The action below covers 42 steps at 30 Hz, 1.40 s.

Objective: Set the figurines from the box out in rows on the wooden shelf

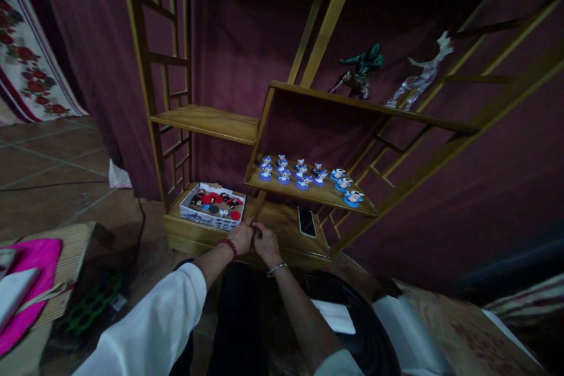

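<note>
Yellow-brown wooden shelving (205,121) stands before me. On its bottom board (281,219), to the left, sits an open white patterned cardboard box (211,220). My left hand (242,238) and right hand (266,245) meet just beside it, fingers curled; I can't tell whether they grip anything. A flat black phone (307,222) lies to their right. Red-and-black figurines (213,198) lie in the box; small blue-and-white figurines (284,176) stand on the raised shelf (326,200).

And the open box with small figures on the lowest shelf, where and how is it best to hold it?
Probably hold the box by its two short ends, left hand on one, right hand on the other, coming from the front. It is low and open-topped, with figures lying jumbled inside, so a level lift seems safest.
</note>
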Available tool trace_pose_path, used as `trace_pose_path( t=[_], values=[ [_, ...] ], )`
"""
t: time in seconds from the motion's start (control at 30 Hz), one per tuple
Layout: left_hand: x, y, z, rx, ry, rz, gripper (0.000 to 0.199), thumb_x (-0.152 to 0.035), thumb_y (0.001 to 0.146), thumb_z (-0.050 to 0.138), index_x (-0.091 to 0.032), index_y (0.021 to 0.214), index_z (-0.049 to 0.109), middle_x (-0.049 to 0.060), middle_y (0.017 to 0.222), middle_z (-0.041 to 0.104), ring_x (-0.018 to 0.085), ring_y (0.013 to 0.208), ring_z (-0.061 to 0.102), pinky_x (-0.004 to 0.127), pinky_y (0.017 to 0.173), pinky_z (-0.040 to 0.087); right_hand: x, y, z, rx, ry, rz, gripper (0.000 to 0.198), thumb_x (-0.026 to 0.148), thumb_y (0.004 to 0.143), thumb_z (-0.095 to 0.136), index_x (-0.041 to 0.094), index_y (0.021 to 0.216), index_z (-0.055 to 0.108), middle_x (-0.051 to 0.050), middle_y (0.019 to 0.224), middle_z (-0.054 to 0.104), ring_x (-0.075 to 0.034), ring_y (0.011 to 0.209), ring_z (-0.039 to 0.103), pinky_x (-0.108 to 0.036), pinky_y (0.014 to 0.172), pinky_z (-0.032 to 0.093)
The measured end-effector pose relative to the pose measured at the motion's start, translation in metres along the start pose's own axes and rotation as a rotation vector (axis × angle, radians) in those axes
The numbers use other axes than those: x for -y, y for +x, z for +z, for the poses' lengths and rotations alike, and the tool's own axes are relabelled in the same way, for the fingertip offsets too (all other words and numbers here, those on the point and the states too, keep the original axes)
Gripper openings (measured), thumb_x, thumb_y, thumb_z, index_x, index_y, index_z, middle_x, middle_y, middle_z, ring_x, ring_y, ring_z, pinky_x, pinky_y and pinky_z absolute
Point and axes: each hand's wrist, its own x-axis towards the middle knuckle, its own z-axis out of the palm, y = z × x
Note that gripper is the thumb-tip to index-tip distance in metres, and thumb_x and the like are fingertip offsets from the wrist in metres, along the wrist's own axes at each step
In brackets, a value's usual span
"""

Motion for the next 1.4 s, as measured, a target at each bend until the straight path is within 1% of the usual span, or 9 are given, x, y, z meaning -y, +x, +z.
trace_pose_path(
  t=[0.17, 0.4, 0.6, 0.77, 0.87, 1.03, 1.2, 1.33, 1.4],
  values=[
    [0.033, -0.01, 0.001, -0.041, 0.0, -0.09, 0.033, -0.008, 0.067, 0.048, -0.012, 0.098, 0.058, 0.017, 0.124, 0.044, 0.022, 0.102, 0.053, 0.032, 0.088, 0.042, 0.017, 0.013, 0.025, 0.041, 0.039, -0.037, 0.033, 0.01, 0.073, 0.039, 0.025, 0.091, 0.063, -0.001, 0.084, 0.068, -0.015, 0.076, 0.063, -0.025, 0.072, 0.047],
    [0.076, -0.004, 0.005, -0.169, 0.029, -0.17, 0.04, -0.011, 0.071, 0.044, -0.012, 0.11, 0.051, 0.013, 0.111, 0.054, 0.021, 0.11, 0.045, 0.036, 0.096, 0.032, 0.028, 0.048, 0.057, 0.116, 0.124, -0.037, 0.03, 0.015, 0.076, 0.04, 0.026, 0.091, 0.063, 0.001, 0.086, 0.068, -0.014, 0.077, 0.063, -0.024, 0.072, 0.047],
    [0.11, -0.003, 0.02, -0.238, 0.132, -0.201, 0.029, -0.012, 0.078, 0.034, -0.012, 0.095, 0.058, 0.011, 0.091, 0.062, 0.021, 0.097, 0.052, 0.043, 0.102, 0.021, 0.025, 0.082, 0.086, 0.151, 0.127, -0.004, 0.029, 0.015, 0.077, 0.039, 0.023, 0.091, 0.063, -0.001, 0.092, 0.067, -0.014, 0.082, 0.062, -0.022, 0.075, 0.046],
    [0.119, -0.013, 0.038, -0.369, 0.103, -0.215, 0.032, -0.017, 0.083, 0.03, -0.011, 0.105, 0.053, 0.013, 0.105, 0.056, 0.025, 0.118, 0.034, 0.043, 0.099, 0.027, 0.017, 0.104, 0.102, 0.166, 0.028, 0.008, 0.028, 0.016, 0.077, 0.04, 0.023, 0.09, 0.063, -0.002, 0.09, 0.067, -0.015, 0.08, 0.062, -0.024, 0.073, 0.046],
    [0.12, -0.014, 0.046, -0.406, 0.054, -0.246, 0.033, -0.017, 0.083, 0.031, -0.015, 0.111, 0.049, 0.011, 0.111, 0.053, 0.025, 0.123, 0.028, 0.044, 0.099, 0.028, 0.011, 0.113, 0.111, 0.226, -0.027, -0.002, 0.028, 0.014, 0.076, 0.041, 0.022, 0.091, 0.063, -0.005, 0.091, 0.067, -0.017, 0.082, 0.062, -0.025, 0.073, 0.045],
    [0.126, -0.008, 0.053, -0.456, -0.042, -0.23, 0.038, -0.008, 0.076, 0.037, -0.017, 0.111, 0.05, 0.009, 0.113, 0.052, 0.023, 0.122, 0.029, 0.043, 0.101, 0.028, 0.003, 0.125, 0.123, 0.379, -0.105, 0.013, 0.027, 0.016, 0.076, 0.045, 0.021, 0.097, 0.061, -0.007, 0.093, 0.066, -0.018, 0.085, 0.061, -0.026, 0.075, 0.044],
    [0.134, -0.001, 0.05, -0.639, -0.167, -0.246, 0.036, -0.005, 0.076, 0.035, -0.017, 0.105, 0.052, 0.008, 0.112, 0.053, 0.02, 0.115, 0.038, 0.041, 0.097, 0.035, 0.004, 0.134, 0.128, 0.467, -0.19, 0.05, 0.031, 0.019, 0.078, 0.046, 0.018, 0.107, 0.057, -0.007, 0.101, 0.064, -0.017, 0.095, 0.057, -0.024, 0.082, 0.039],
    [0.149, 0.001, 0.039, -0.746, -0.187, -0.375, 0.033, -0.006, 0.075, 0.037, -0.016, 0.102, 0.054, 0.008, 0.111, 0.052, 0.02, 0.111, 0.043, 0.04, 0.096, 0.036, 0.002, 0.141, 0.134, 0.478, -0.205, 0.007, 0.035, 0.012, 0.077, 0.043, 0.016, 0.109, 0.056, -0.009, 0.108, 0.06, -0.017, 0.102, 0.053, -0.025, 0.089, 0.035],
    [0.16, 0.003, 0.032, -0.738, -0.169, -0.474, 0.031, -0.008, 0.075, 0.038, -0.016, 0.099, 0.056, 0.008, 0.107, 0.055, 0.019, 0.105, 0.047, 0.036, 0.093, 0.038, 0.001, 0.143, 0.138, 0.475, -0.201, -0.029, 0.035, 0.009, 0.075, 0.043, 0.016, 0.106, 0.058, -0.008, 0.108, 0.06, -0.017, 0.103, 0.052, -0.025, 0.092, 0.033]
  ],
)
